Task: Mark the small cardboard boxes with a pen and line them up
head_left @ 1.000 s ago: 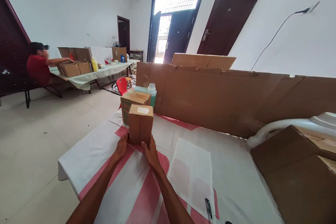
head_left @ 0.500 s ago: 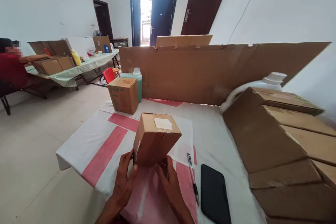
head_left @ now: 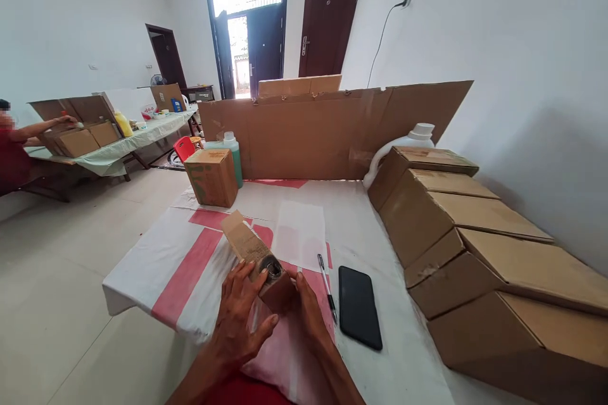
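Flanking the held carton [head_left: 259, 262]: pen [head_left: 327, 286], phone [head_left: 360, 307].

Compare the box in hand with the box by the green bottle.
The held box lies tilted, flap open, a dark round thing showing inside; the far box stands upright and shut. Both hands, left hand and right hand, grip the held box; nothing touches the far box. Both are brown cardboard.

Bare forearms, red garment below
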Action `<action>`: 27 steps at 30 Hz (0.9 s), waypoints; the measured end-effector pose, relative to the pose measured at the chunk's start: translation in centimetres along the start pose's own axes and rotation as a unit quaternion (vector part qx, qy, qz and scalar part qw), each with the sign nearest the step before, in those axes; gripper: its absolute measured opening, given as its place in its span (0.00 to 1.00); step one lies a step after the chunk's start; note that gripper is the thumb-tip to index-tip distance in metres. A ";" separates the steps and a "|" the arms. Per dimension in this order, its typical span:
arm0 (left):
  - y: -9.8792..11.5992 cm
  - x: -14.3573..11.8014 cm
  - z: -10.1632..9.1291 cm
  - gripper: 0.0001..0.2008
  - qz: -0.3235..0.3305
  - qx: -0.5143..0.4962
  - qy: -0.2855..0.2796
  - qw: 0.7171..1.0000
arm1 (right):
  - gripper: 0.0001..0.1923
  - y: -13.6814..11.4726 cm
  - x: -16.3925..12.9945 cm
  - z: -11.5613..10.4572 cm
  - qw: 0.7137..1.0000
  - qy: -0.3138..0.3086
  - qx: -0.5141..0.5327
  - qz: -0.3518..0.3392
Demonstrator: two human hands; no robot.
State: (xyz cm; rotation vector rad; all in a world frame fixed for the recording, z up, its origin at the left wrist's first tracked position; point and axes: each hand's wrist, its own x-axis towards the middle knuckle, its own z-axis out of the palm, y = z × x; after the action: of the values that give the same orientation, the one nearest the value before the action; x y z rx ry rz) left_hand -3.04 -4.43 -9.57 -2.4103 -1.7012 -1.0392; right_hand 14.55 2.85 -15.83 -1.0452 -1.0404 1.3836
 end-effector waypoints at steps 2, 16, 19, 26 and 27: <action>-0.2 0.5 0.2 0.39 0.000 -0.006 -0.029 1.000 | 0.36 0.5 -0.1 -0.4 0.999 -0.009 0.042 0.022; -8.3 12.7 -1.4 0.46 0.000 0.037 -0.157 0.987 | 0.45 -0.6 1.7 0.0 0.998 0.043 -0.046 -0.018; -9.8 16.2 -0.7 0.36 0.000 0.021 -0.146 0.989 | 0.42 -1.9 3.0 0.1 0.998 0.047 -0.033 -0.012; -9.4 18.5 1.2 0.24 -0.081 -0.038 -0.110 0.990 | 0.35 -7.8 4.2 -0.6 0.995 0.047 0.049 -0.068; -9.4 18.2 1.5 0.25 -0.096 -0.054 -0.115 0.987 | 0.34 -8.4 4.0 -0.6 0.995 0.035 0.054 -0.074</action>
State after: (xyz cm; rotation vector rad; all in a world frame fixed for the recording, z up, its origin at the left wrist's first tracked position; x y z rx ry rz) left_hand -6.76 15.15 -4.57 -2.5620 -2.0355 -0.9257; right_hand 16.87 7.37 -7.98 -0.9124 -0.9615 1.2605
